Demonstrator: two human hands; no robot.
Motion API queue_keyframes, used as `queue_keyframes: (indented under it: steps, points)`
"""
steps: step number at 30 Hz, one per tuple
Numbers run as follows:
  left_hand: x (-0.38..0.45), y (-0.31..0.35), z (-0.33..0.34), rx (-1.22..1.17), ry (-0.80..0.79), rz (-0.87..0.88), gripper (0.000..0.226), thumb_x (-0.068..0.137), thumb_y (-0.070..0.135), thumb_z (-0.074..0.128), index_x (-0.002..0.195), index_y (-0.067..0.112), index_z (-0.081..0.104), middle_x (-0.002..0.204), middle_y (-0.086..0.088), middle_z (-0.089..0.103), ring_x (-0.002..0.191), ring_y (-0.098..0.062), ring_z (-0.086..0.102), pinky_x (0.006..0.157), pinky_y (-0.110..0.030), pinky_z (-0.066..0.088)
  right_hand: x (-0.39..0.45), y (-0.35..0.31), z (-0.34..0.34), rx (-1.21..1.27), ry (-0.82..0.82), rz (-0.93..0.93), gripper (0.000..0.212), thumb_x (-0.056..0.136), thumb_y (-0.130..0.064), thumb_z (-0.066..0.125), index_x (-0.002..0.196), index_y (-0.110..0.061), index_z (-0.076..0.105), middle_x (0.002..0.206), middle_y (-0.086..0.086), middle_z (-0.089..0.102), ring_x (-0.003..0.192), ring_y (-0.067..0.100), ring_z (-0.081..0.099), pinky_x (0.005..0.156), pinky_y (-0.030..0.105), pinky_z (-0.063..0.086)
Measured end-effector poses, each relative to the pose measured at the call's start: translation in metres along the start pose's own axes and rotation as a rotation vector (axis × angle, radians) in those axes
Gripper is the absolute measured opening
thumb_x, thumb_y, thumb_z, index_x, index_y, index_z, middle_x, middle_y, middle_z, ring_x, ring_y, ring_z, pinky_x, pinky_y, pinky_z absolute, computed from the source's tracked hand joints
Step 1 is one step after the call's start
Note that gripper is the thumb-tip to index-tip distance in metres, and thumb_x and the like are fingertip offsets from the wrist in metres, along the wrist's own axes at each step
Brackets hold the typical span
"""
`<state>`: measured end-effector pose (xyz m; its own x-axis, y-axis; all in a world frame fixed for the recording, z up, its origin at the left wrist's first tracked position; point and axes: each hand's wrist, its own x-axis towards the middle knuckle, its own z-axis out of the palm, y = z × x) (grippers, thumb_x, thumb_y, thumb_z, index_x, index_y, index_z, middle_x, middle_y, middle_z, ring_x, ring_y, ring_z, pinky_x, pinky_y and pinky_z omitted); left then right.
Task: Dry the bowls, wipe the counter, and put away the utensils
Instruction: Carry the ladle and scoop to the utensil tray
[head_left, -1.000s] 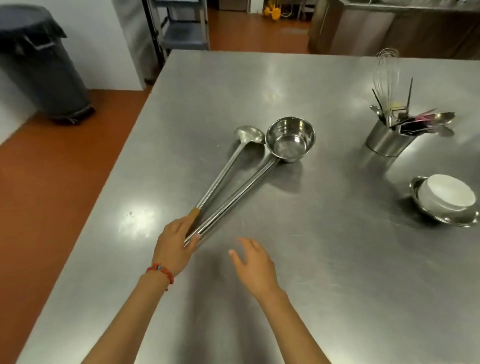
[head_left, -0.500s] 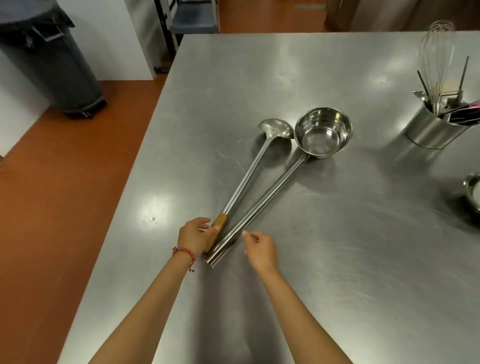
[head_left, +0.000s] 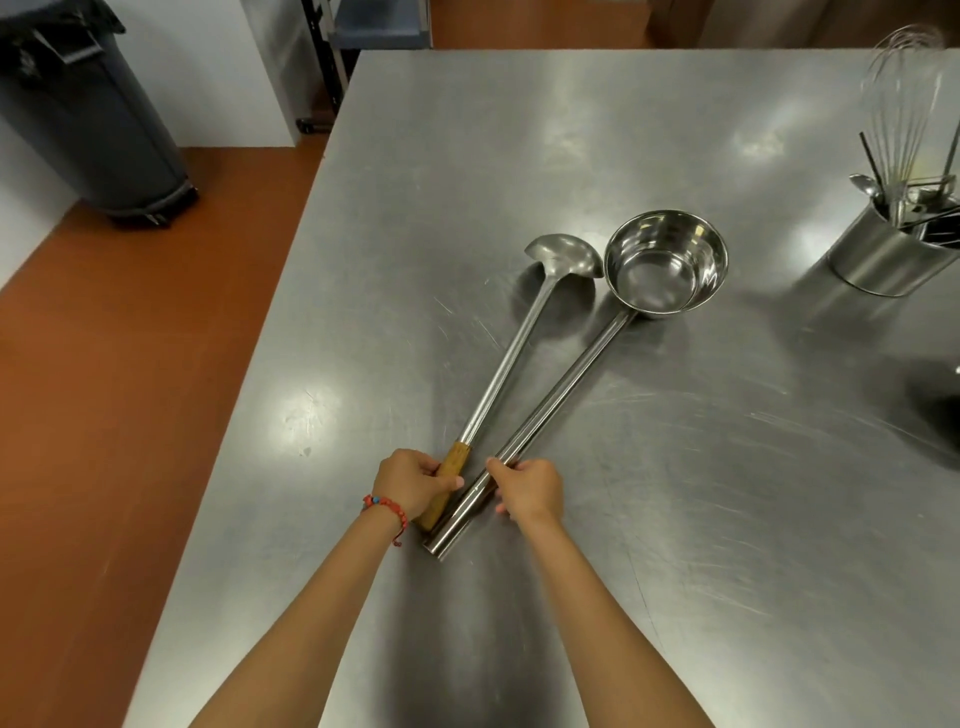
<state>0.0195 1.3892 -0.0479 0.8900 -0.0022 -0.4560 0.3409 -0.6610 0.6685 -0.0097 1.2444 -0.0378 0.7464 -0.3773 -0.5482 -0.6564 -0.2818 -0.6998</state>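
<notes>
On the steel counter: we see the counter (head_left: 675, 519) from our head view, with two long utensils lying side by side on it, bowls pointing away from us.
Left hand: our left hand (head_left: 410, 480), a red bead bracelet (head_left: 385, 506) at its wrist, wraps its fingers around the wooden grip of the ladle (head_left: 511, 358).
Right hand: our right hand (head_left: 530, 491) curls around the steel handle of the deep dipper (head_left: 665, 265), near its end.
Ladle and dipper: handles nearly touch by our hands; the two bowls sit just beside each other mid-counter.
Utensil holder: a steel canister (head_left: 883, 257) stands at the right edge, holding a whisk (head_left: 906, 98) and other tools, well apart from the ladles.
Floor side: a grey bin (head_left: 88, 119) stands on the orange floor, far left.
</notes>
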Motion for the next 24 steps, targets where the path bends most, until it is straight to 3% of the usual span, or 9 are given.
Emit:
queue_keyframes:
  steps: [4, 6, 9, 12, 15, 19, 24]
  points:
    - [-0.008, 0.002, 0.012, 0.000, -0.046, 0.002, 0.031, 0.067, 0.029, 0.078, 0.067, 0.000, 0.066, 0.060, -0.009, 0.055, 0.059, -0.018, 0.051, 0.057, -0.026, 0.044, -0.007, 0.018, -0.020, -0.042, 0.041, 0.025, 0.037, 0.077, -0.031, 0.063, 0.047, -0.012, 0.051, 0.043, 0.004, 0.054, 0.038, 0.012, 0.052, 0.045, 0.022, 0.040]
    - [-0.017, 0.003, 0.020, -0.014, -0.054, 0.005, 0.029, 0.067, 0.028, 0.078, 0.059, 0.005, 0.063, 0.054, -0.005, 0.051, 0.053, -0.015, 0.049, 0.053, -0.023, 0.041, -0.013, 0.032, -0.034, -0.017, 0.066, 0.037, 0.038, 0.077, -0.029, 0.064, 0.046, -0.013, 0.049, 0.046, 0.004, 0.054, 0.044, 0.015, 0.052, 0.048, 0.023, 0.040]
    - [-0.032, 0.007, 0.033, -0.114, -0.070, -0.020, 0.022, 0.067, 0.025, 0.079, 0.062, 0.010, 0.064, 0.058, -0.002, 0.056, 0.056, -0.012, 0.052, 0.053, -0.022, 0.043, -0.022, 0.051, -0.058, 0.035, 0.116, 0.035, 0.036, 0.079, -0.028, 0.064, 0.050, -0.013, 0.049, 0.054, 0.006, 0.053, 0.053, 0.017, 0.051, 0.052, 0.025, 0.040]
    - [-0.049, 0.014, 0.044, -0.414, -0.148, -0.108, 0.014, 0.071, 0.012, 0.077, 0.071, 0.004, 0.066, 0.063, -0.009, 0.064, 0.057, -0.017, 0.062, 0.059, -0.028, 0.053, -0.032, 0.061, -0.076, 0.254, 0.108, 0.074, 0.022, 0.082, -0.023, 0.062, 0.067, -0.007, 0.056, 0.064, 0.014, 0.062, 0.058, 0.024, 0.060, 0.060, 0.032, 0.050]
    - [-0.066, 0.026, 0.055, -0.691, -0.237, -0.168, 0.006, 0.078, 0.003, 0.067, 0.075, 0.000, 0.063, 0.058, -0.008, 0.067, 0.048, -0.015, 0.064, 0.050, -0.024, 0.054, -0.042, 0.065, -0.086, 0.535, 0.064, 0.142, 0.020, 0.086, -0.022, 0.062, 0.087, -0.003, 0.056, 0.064, 0.014, 0.065, 0.047, 0.022, 0.063, 0.050, 0.029, 0.053]
    - [-0.079, 0.042, 0.068, -0.804, -0.242, -0.168, 0.009, 0.088, 0.009, 0.056, 0.084, 0.004, 0.061, 0.054, 0.000, 0.069, 0.041, -0.007, 0.057, 0.043, -0.017, 0.049, -0.051, 0.072, -0.095, 0.596, 0.042, 0.193, 0.029, 0.091, -0.034, 0.054, 0.085, -0.006, 0.058, 0.060, 0.008, 0.058, 0.042, 0.016, 0.055, 0.046, 0.025, 0.048]
    - [-0.095, 0.056, 0.078, -0.895, -0.236, -0.184, 0.023, 0.095, 0.027, 0.045, 0.084, 0.008, 0.052, 0.057, -0.007, 0.047, 0.031, -0.009, 0.043, 0.031, -0.015, 0.035, -0.062, 0.081, -0.102, 0.606, 0.065, 0.139, 0.033, 0.095, -0.037, 0.044, 0.080, -0.009, 0.053, 0.055, 0.005, 0.046, 0.041, 0.012, 0.041, 0.038, 0.022, 0.037]
